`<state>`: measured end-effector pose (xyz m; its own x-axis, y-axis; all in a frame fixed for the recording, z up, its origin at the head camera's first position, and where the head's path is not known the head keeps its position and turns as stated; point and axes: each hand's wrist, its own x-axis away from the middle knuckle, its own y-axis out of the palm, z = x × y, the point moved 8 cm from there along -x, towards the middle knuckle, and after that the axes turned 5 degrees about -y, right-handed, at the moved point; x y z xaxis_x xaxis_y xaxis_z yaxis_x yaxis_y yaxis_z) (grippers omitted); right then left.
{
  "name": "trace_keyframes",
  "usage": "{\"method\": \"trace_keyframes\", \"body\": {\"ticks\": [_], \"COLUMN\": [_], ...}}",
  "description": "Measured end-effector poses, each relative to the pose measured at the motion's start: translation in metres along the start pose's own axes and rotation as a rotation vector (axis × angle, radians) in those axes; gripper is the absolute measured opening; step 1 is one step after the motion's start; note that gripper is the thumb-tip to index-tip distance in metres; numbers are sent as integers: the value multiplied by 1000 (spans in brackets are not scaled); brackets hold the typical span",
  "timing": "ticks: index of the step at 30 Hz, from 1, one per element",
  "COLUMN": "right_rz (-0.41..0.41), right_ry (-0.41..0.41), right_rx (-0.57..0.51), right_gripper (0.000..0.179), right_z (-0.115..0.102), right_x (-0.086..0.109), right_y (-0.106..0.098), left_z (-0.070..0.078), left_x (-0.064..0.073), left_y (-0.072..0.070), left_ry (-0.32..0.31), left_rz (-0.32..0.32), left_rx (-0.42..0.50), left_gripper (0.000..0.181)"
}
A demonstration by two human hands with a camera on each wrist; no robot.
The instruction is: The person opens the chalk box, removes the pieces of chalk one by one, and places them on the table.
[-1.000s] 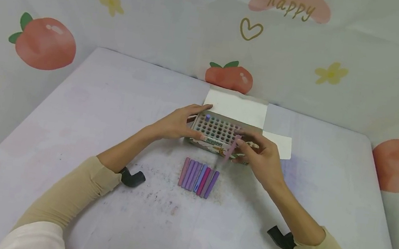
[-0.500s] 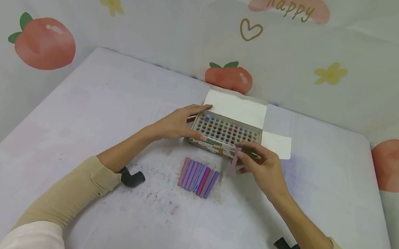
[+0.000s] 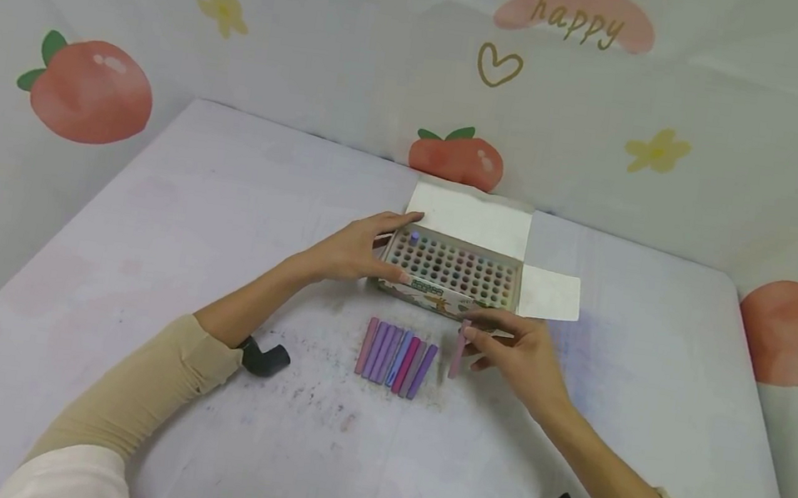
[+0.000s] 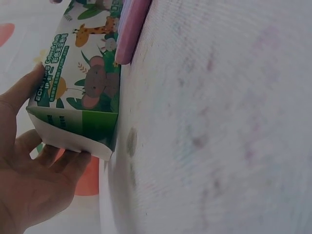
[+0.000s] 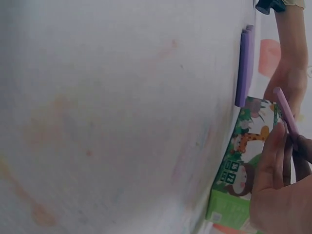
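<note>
My right hand [image 3: 524, 356] pinches a pink chalk stick [image 3: 458, 356] between thumb and fingers, in front of the box's right part. The chalk points down toward the table, to the right of a row of chalk sticks [image 3: 400, 358] in pink, purple, blue and magenta. My left hand [image 3: 347, 252] holds the left end of the open chalk box [image 3: 430, 297], thumb on the front edge and fingers behind. Many holes fill the box's top, and one purple chalk [image 3: 414, 237] stands up at its back left. In the left wrist view, animal pictures cover the box's front [image 4: 92, 73].
The box's white lid [image 3: 475, 217] is folded back toward the wall, and a side flap [image 3: 549, 294] sticks out right. Chalk dust marks the pale table [image 3: 253, 440]. A printed cloth [image 3: 321, 37] hangs behind. Black wrist pieces [image 3: 267, 359] sit under both sleeves.
My right hand has carried the pink chalk from over the box's front right down and toward me, beside the row. My left hand has stayed on the box.
</note>
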<state>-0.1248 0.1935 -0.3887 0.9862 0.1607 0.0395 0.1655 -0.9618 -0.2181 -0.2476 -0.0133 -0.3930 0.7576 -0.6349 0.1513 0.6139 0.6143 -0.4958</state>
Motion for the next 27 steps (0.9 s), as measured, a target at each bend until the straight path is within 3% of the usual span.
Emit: {"method": "trace_keyframes", "body": {"ticks": [27], "right_rz": [-162], "right_ry": [192], "right_rx": [-38], "right_gripper": [29], "right_z": [39], "right_x": [2], "right_y": [25], "left_z": [-1], "left_x": [1], "left_y": [1], "left_ry": [2], "left_rz": [7], "left_rx": [-3], "left_gripper": [92]}}
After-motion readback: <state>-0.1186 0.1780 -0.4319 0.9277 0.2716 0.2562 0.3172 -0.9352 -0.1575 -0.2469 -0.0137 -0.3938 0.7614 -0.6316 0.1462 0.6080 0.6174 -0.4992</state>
